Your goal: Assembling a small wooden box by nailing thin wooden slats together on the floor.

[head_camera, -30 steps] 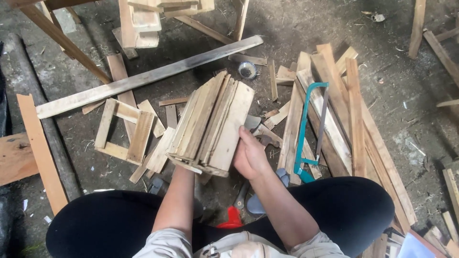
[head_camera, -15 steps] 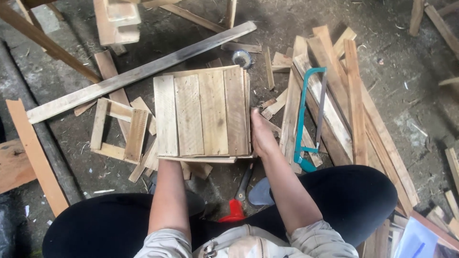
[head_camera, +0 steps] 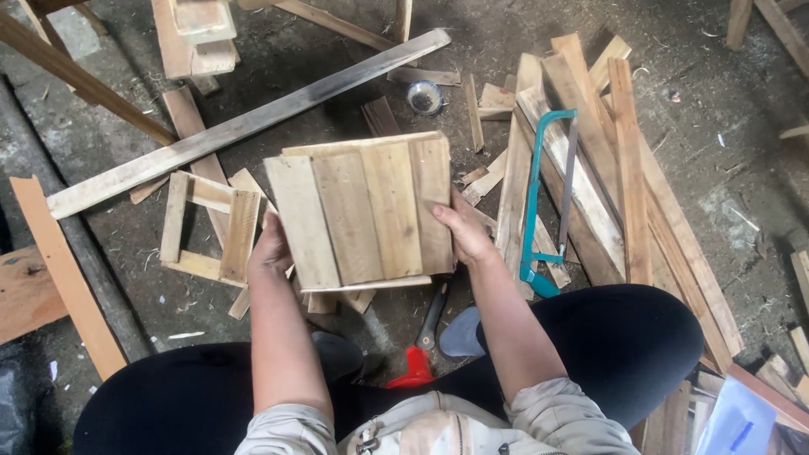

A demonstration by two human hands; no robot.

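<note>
I hold a small square panel (head_camera: 362,211) made of several pale wooden slats, flat side up, above the dirt floor. My left hand (head_camera: 271,248) grips its left edge, partly hidden behind the slats. On the right edge my right hand (head_camera: 462,229) has its thumb on top of the panel. A black-handled tool with a red end (head_camera: 423,341) lies on the floor between my knees.
A teal hacksaw (head_camera: 543,202) lies on a pile of planks (head_camera: 624,168) to the right. A small open wooden frame (head_camera: 206,227) sits at left, under a long grey board (head_camera: 244,126). A small round tin (head_camera: 424,97) is beyond the panel. Orange boards (head_camera: 63,274) lie far left.
The panel was on edge, showing its side, a second ago. It has turned flat to face up and now sits level between both hands.
</note>
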